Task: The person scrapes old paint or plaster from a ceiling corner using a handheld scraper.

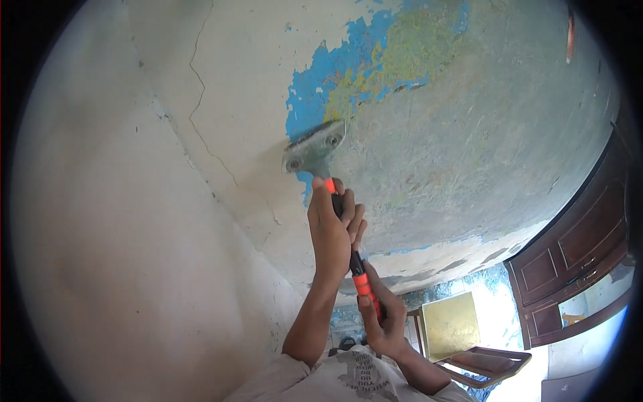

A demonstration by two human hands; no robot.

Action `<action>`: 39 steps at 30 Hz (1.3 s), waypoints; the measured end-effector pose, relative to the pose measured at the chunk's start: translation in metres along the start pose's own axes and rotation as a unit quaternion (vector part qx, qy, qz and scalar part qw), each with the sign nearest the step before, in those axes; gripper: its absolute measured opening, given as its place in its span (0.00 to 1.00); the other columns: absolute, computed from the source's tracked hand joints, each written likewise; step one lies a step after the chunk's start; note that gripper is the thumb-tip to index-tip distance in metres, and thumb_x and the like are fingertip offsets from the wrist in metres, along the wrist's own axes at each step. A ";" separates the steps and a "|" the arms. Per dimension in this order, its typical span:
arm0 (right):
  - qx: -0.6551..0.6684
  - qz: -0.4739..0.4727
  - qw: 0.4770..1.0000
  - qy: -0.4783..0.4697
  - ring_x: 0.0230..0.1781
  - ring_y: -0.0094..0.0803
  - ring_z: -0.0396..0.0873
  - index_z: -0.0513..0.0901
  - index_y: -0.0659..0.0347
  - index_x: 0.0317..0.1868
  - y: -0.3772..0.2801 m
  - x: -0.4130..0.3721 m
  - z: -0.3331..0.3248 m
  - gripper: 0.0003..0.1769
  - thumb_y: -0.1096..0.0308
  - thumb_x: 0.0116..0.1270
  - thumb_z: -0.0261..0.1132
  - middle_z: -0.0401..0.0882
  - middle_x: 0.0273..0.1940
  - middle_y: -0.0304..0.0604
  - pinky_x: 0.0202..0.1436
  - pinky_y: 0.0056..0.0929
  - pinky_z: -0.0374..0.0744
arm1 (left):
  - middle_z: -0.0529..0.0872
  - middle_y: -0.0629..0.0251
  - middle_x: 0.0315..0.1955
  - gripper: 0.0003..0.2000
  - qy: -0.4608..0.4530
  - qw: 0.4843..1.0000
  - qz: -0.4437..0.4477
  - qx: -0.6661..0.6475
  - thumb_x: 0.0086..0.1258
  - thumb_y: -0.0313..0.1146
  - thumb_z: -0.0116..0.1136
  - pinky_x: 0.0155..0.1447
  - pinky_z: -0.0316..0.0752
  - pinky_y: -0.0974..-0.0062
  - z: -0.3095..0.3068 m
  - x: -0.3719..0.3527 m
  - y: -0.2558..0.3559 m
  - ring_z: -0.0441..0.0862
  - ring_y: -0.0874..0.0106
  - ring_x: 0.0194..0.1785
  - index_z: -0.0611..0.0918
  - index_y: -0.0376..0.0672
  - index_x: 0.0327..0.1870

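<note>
A long-handled paint scraper (313,151) with a grey metal head and a red and black handle is held up against the wall. Its blade edge lies at the border of a blue patch (308,97) where the pale paint has come off. My left hand (333,224) is closed around the upper handle, just below the head. Lower down, my right hand (386,318) grips the red end of the handle. Both hands are wrapped round it, the left one higher.
The wall (442,161) is bare grey-green on the right, with yellowish and blue remnants above. Cracked pale paint (154,60) covers the left. A wooden chair (492,365) with a yellowish seat stands low right, near a dark wooden cabinet (569,248). Flakes litter the floor.
</note>
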State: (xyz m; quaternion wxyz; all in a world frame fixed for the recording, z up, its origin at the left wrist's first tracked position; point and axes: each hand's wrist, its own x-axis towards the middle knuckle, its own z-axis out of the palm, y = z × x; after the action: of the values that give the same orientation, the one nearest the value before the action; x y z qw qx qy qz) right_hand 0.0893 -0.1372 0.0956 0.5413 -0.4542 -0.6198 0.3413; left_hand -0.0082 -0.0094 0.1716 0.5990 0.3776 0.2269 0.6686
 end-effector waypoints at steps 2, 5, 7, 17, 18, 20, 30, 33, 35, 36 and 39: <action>-0.006 0.007 1.000 -0.009 0.32 0.25 0.76 0.68 0.73 0.75 -0.004 0.003 -0.002 0.29 0.72 0.76 0.57 0.82 0.38 0.52 0.38 0.25 0.76 | 0.59 0.78 0.16 0.24 0.004 1.000 -0.002 0.002 0.85 0.61 0.38 0.15 0.50 0.83 0.001 -0.001 0.002 0.53 0.84 0.14 0.70 0.47 0.41; -0.002 -0.019 1.000 0.007 0.27 0.17 0.70 0.65 0.73 0.77 0.007 -0.004 0.000 0.32 0.64 0.79 0.57 0.75 0.27 0.36 0.32 0.22 0.68 | 0.59 0.78 0.16 0.24 0.012 1.000 -0.021 -0.006 0.85 0.61 0.38 0.15 0.50 0.83 -0.003 -0.006 -0.009 0.53 0.84 0.14 0.70 0.46 0.40; -0.008 -0.017 1.000 0.007 0.26 0.18 0.69 0.65 0.73 0.77 0.002 -0.001 0.001 0.32 0.62 0.80 0.56 0.74 0.26 0.36 0.31 0.23 0.68 | 0.58 0.78 0.16 0.24 0.011 1.000 -0.011 -0.010 0.85 0.60 0.38 0.15 0.50 0.83 0.000 -0.002 -0.004 0.53 0.84 0.14 0.70 0.46 0.41; -0.005 0.019 1.000 -0.023 0.33 0.28 0.78 0.66 0.74 0.76 -0.018 -0.002 -0.003 0.31 0.73 0.76 0.57 0.84 0.42 0.56 0.40 0.29 0.78 | 0.58 0.78 0.16 0.24 0.009 1.000 -0.012 -0.009 0.85 0.60 0.37 0.15 0.51 0.84 0.002 -0.004 0.002 0.53 0.85 0.14 0.70 0.46 0.41; -0.005 0.006 1.000 -0.014 0.31 0.25 0.76 0.65 0.74 0.77 -0.016 -0.003 0.000 0.31 0.69 0.77 0.56 0.81 0.37 0.50 0.37 0.27 0.75 | 0.58 0.78 0.16 0.24 0.007 1.000 -0.015 -0.006 0.85 0.60 0.37 0.15 0.51 0.84 0.002 -0.004 0.004 0.53 0.85 0.14 0.70 0.46 0.41; -0.006 -0.015 1.000 -0.005 0.27 0.21 0.73 0.63 0.74 0.78 -0.008 -0.005 0.005 0.33 0.62 0.80 0.55 0.77 0.29 0.41 0.33 0.24 0.71 | 0.58 0.78 0.16 0.24 0.009 1.000 -0.019 -0.001 0.85 0.60 0.37 0.14 0.51 0.84 0.002 -0.004 0.007 0.53 0.85 0.14 0.70 0.46 0.42; -0.030 -0.037 0.999 0.006 0.26 0.20 0.71 0.64 0.74 0.77 -0.003 -0.003 0.004 0.32 0.66 0.78 0.56 0.75 0.26 0.39 0.32 0.23 0.70 | 0.59 0.78 0.16 0.23 -0.004 1.000 -0.014 -0.006 0.86 0.59 0.37 0.14 0.51 0.84 -0.001 -0.003 0.001 0.53 0.85 0.14 0.71 0.46 0.42; -0.030 -0.038 0.999 0.002 0.25 0.20 0.71 0.64 0.74 0.77 -0.001 -0.002 -0.001 0.32 0.66 0.78 0.56 0.75 0.25 0.38 0.31 0.23 0.70 | 0.59 0.78 0.16 0.23 0.011 0.999 -0.032 -0.014 0.86 0.58 0.37 0.15 0.51 0.83 -0.004 -0.006 -0.009 0.53 0.85 0.14 0.71 0.46 0.42; -0.024 -0.017 1.000 -0.003 0.25 0.20 0.71 0.65 0.74 0.77 -0.009 0.000 -0.002 0.31 0.67 0.78 0.56 0.75 0.25 0.39 0.31 0.23 0.70 | 0.58 0.78 0.16 0.23 0.005 1.000 -0.010 -0.007 0.86 0.59 0.37 0.15 0.51 0.84 0.002 -0.002 0.000 0.53 0.84 0.14 0.71 0.46 0.42; -0.024 -0.016 1.000 0.001 0.27 0.23 0.74 0.66 0.73 0.77 -0.010 -0.001 0.000 0.31 0.70 0.77 0.56 0.78 0.31 0.45 0.33 0.25 0.73 | 0.58 0.78 0.16 0.23 0.002 1.000 0.000 -0.004 0.86 0.59 0.37 0.14 0.51 0.84 0.004 -0.001 0.003 0.53 0.84 0.14 0.71 0.46 0.42; -0.026 -0.015 1.000 0.000 0.30 0.30 0.79 0.67 0.72 0.76 -0.012 -0.003 -0.001 0.31 0.76 0.74 0.58 0.84 0.40 0.56 0.36 0.29 0.78 | 0.58 0.78 0.16 0.24 -0.008 1.000 -0.004 -0.001 0.85 0.60 0.38 0.14 0.51 0.84 -0.001 -0.002 0.000 0.53 0.84 0.14 0.71 0.46 0.42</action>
State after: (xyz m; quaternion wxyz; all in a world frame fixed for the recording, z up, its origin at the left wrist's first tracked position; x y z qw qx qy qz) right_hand 0.0876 -0.1444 0.1050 0.5343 -0.4590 -0.6350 0.3173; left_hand -0.0091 -0.0115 0.1700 0.6041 0.3811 0.2234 0.6633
